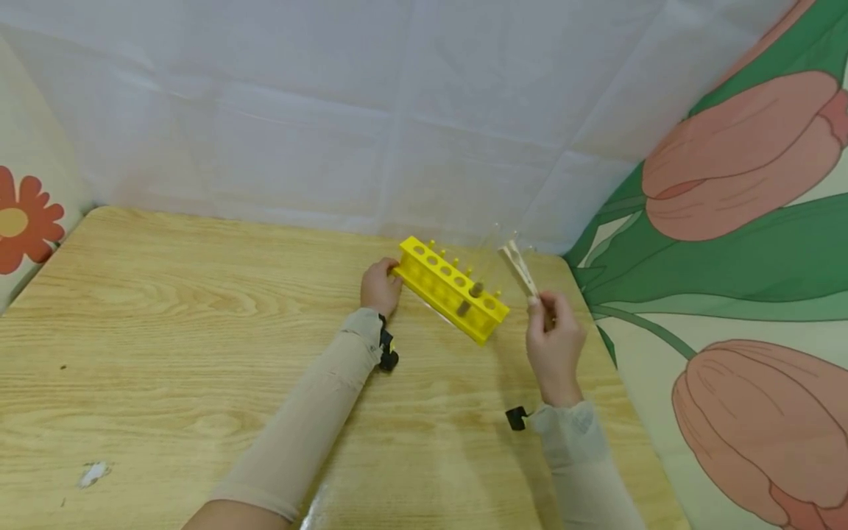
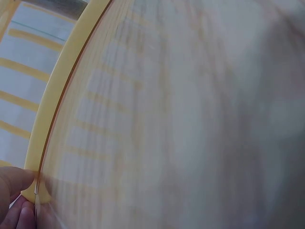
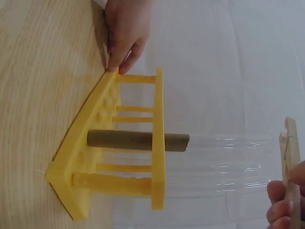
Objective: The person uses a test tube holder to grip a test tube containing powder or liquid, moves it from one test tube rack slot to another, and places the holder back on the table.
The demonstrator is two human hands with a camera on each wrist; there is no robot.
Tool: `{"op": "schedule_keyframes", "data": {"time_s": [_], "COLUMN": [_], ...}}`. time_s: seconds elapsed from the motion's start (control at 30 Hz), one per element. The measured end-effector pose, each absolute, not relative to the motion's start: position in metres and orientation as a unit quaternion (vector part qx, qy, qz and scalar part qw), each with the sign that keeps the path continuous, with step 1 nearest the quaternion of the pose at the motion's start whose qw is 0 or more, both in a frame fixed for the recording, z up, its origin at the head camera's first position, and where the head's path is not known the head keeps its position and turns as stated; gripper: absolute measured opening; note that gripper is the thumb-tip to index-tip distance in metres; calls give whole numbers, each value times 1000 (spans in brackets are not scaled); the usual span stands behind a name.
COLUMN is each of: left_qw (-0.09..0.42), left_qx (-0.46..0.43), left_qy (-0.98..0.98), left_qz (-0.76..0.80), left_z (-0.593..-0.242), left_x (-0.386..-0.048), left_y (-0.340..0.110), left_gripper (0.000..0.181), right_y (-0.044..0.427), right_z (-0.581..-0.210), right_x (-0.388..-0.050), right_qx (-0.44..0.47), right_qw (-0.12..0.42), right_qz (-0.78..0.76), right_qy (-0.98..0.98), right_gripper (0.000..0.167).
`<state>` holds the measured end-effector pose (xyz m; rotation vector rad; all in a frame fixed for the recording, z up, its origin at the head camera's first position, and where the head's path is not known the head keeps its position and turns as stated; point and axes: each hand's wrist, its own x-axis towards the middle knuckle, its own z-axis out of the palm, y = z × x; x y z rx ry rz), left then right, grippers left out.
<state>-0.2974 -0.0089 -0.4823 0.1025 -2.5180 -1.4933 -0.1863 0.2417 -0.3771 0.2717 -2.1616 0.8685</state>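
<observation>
My left hand [image 1: 380, 287] holds the left end of a yellow test tube rack [image 1: 486, 327], thumb and fingers pinching its base corner in the left wrist view. The rack stands upright on the table. One tube's place shows a dark olive-brown cylinder [image 3: 128, 140] reaching above the top bar; whether it is inside glass, I cannot tell. Clear test tubes [image 3: 238, 169] rise from the rack's right part. With its fingers round the handle, my right hand [image 1: 556, 342] grips a wooden test tube clamp [image 1: 522, 271]. The clamp's tip is close to the tube tops; contact cannot be made out.
The wood-grain table [image 1: 199, 331] meets a white cloth backdrop [image 1: 298, 132] just behind the rack. A flower-print cloth [image 1: 742, 265] borders the right edge. A white worn patch [image 1: 94, 473] marks the tabletop at the front left.
</observation>
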Motion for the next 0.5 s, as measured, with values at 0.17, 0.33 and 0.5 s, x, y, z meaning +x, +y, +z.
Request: {"op": "schedule_keyframes", "data": {"time_s": [0.17, 0.33, 0.5], "left_qw": [108, 112, 109], "left_qx": [33, 30, 29], "left_qy": [-854, -854, -856], "left_qz": [-508, -508, -504], "left_z": [-483, -483, -484], "left_x": [-298, -298, -298], "left_y": [-9, -10, -9], "left_gripper": [33, 32, 32], "right_y": [238, 234, 232], "right_z": [-383, -389, -395], "right_x": [-180, -175, -172], "right_qx": [108, 118, 116], "right_qw": [365, 356, 348], "right_qz": [371, 383, 386], "right_qy": [-847, -844, -846], "right_gripper": [11, 9, 7]}}
